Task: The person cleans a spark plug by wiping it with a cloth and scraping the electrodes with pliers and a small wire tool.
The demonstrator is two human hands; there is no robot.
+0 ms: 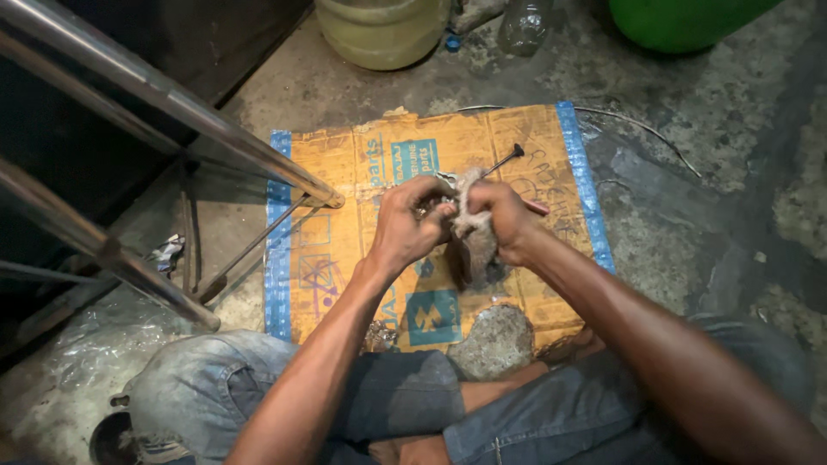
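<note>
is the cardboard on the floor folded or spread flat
Spread flat: the cardboard lies open on the floor, all edges showing, beneath both hands.

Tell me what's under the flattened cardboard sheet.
Rough concrete floor shows around the flattened cardboard, and a thin wire emerges by its far edge. Whatever lies beneath is covered.

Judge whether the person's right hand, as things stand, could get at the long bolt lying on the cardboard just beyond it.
Probably yes. The bolt lies in the open on the cardboard just beyond the right hand, with nothing between. But that hand and the left hand are gripping a grey rag, so it would first have to let go.
</note>
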